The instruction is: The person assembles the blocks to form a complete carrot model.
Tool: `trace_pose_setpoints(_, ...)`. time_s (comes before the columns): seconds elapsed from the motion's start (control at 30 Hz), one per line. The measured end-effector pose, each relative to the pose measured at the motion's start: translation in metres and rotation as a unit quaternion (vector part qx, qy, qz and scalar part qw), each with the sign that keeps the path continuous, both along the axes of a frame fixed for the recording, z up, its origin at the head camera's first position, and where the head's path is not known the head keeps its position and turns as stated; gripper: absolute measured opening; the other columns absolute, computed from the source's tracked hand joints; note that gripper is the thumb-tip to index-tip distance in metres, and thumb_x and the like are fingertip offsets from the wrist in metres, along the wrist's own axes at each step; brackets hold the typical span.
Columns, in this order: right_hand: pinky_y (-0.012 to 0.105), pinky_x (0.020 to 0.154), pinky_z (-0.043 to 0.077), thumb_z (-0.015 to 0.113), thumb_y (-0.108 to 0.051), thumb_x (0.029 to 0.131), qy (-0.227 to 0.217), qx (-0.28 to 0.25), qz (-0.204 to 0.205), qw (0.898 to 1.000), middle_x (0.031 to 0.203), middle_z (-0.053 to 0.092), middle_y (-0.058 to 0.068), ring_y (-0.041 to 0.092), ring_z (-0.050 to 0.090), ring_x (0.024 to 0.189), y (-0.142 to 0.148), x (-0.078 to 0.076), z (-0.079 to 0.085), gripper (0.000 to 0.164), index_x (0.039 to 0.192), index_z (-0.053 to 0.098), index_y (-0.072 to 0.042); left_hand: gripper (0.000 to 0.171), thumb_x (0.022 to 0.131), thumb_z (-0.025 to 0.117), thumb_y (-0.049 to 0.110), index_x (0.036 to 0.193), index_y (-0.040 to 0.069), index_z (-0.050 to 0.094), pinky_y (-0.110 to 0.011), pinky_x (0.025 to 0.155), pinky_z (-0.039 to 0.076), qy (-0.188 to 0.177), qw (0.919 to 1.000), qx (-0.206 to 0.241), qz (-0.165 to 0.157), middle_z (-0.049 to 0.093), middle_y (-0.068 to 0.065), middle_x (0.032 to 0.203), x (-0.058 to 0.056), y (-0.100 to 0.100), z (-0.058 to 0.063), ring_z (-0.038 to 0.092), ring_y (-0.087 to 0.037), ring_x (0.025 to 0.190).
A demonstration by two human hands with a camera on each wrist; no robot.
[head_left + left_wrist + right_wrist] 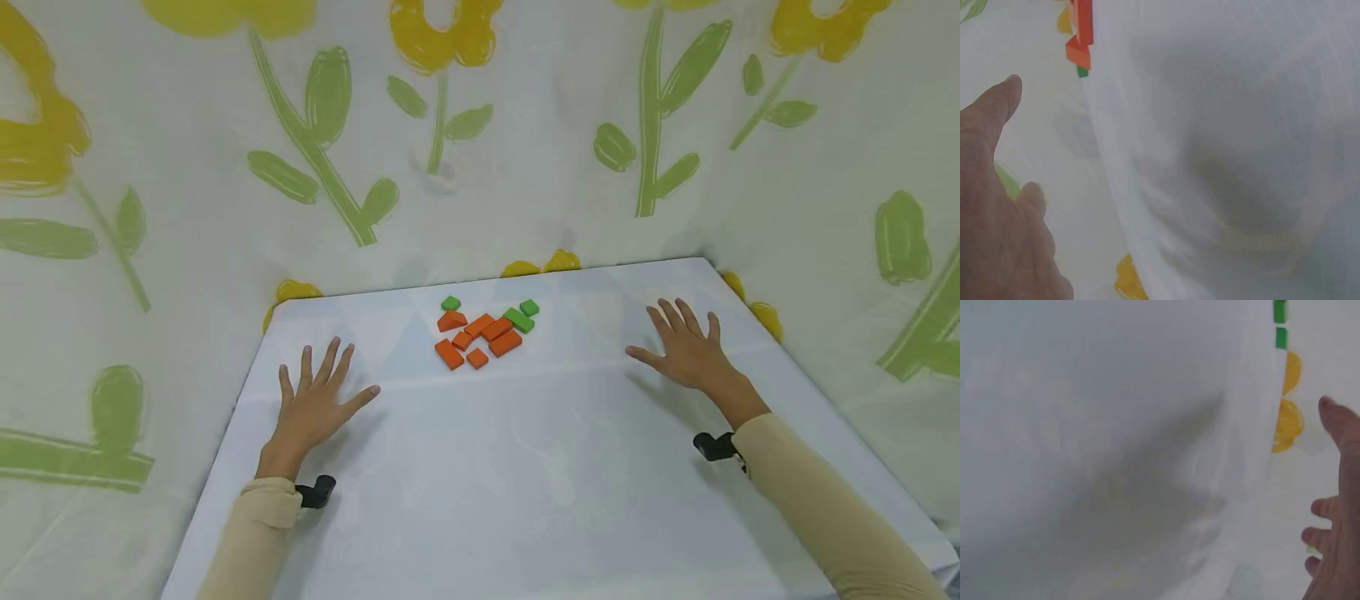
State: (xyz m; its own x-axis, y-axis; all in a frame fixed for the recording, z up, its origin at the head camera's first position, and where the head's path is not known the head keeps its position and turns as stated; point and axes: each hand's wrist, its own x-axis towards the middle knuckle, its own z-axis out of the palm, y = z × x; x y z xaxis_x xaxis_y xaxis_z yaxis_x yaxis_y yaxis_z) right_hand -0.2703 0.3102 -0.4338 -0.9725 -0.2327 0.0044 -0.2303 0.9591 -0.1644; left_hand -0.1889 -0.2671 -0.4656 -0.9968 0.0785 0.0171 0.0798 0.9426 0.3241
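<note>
Several orange blocks and a few green blocks lie in a loose group near the far edge of the white table. One orange piece has a sloped top. To the left of the group, my left hand is held over the table with fingers spread, holding nothing. My right hand hovers on the other side, its fingers also spread and nothing in it. In the left wrist view, an orange block shows beyond the thumb; the right wrist view catches a green block at its top.
The white-covered table carries both hands' shadows. Behind it and at both sides hangs a pale cloth printed with yellow flowers and green leaves. A dark wrist camera sits at the left cuff, another camera at the right.
</note>
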Motion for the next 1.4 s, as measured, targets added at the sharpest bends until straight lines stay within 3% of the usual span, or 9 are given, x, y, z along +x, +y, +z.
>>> trace_pose_setpoints(0.13,0.074,0.108,0.002,0.047,-0.066,0.096,0.020,-0.011,0.021,1.000,0.157,0.025,0.026,0.045,0.011,0.146,-0.011,0.008,-0.006,0.091,0.152,0.030,0.003,0.098,0.091,0.042,0.076,0.162,0.022,0.000,-0.068,0.106,-0.022,-0.003,0.9995,0.030,-0.003,-0.009,-0.006,0.167,-0.006,0.018,0.001,-0.024,-0.043,0.146)
trace_pose_setpoints(0.33,0.068,0.101,0.024,0.065,-0.050,0.094,0.086,-0.053,0.050,0.994,0.142,0.048,0.023,0.042,0.036,0.134,-0.055,0.025,-0.010,0.072,0.142,0.048,0.001,0.098,0.089,0.056,0.070,0.162,0.017,0.016,-0.070,0.112,-0.005,0.036,0.9981,0.043,-0.025,0.016,-0.011,0.165,-0.032,0.067,0.006,0.002,-0.044,0.149)
trace_pose_setpoints(0.47,0.062,0.096,0.031,0.070,-0.049,0.089,0.116,-0.069,0.061,0.989,0.137,0.054,0.021,0.038,0.044,0.127,-0.095,0.028,-0.011,0.069,0.137,0.055,-0.001,0.089,0.088,0.063,0.063,0.157,0.017,0.031,-0.065,0.111,0.013,0.038,0.9970,0.063,-0.023,0.032,-0.012,0.158,-0.045,0.092,-0.004,0.023,-0.040,0.142)
trace_pose_setpoints(0.57,0.057,0.093,0.034,0.072,-0.050,0.088,0.119,-0.076,0.064,0.988,0.134,0.056,0.018,0.036,0.046,0.124,-0.123,0.027,-0.017,0.068,0.134,0.058,-0.002,0.084,0.087,0.067,0.058,0.153,0.016,0.037,-0.060,0.105,0.023,0.026,0.9965,0.077,-0.019,0.037,-0.013,0.153,-0.049,0.104,-0.014,0.031,-0.038,0.135)
trace_pose_setpoints(0.8,0.054,0.093,0.036,0.070,-0.054,0.087,0.085,-0.065,0.041,0.993,0.129,0.058,0.014,0.033,0.049,0.118,-0.165,0.027,-0.027,0.067,0.131,0.061,-0.004,0.079,0.085,0.071,0.053,0.148,0.012,0.045,-0.055,0.098,0.031,0.002,0.9966,0.076,-0.031,0.046,-0.012,0.145,-0.049,0.119,-0.028,0.037,-0.036,0.128)
trace_pose_setpoints(1.07,0.053,0.092,0.037,0.070,-0.056,0.086,0.061,-0.051,0.007,0.997,0.124,0.059,0.015,0.033,0.048,0.115,-0.178,0.024,-0.027,0.069,0.132,0.061,-0.005,0.068,0.083,0.078,0.047,0.137,0.009,0.058,-0.052,0.098,0.032,0.010,0.9939,0.102,-0.041,0.052,-0.011,0.133,-0.046,0.133,-0.023,0.041,-0.033,0.122)
trace_pose_setpoints(1.4,0.055,0.097,0.037,0.070,-0.058,0.085,0.031,-0.035,-0.017,0.999,0.127,0.059,0.017,0.034,0.049,0.117,-0.180,0.028,-0.034,0.072,0.130,0.061,-0.002,0.064,0.083,0.077,0.046,0.132,0.008,0.060,-0.051,0.099,0.032,0.007,0.9918,0.118,-0.049,0.056,-0.012,0.127,-0.036,0.141,-0.021,0.044,-0.031,0.118)
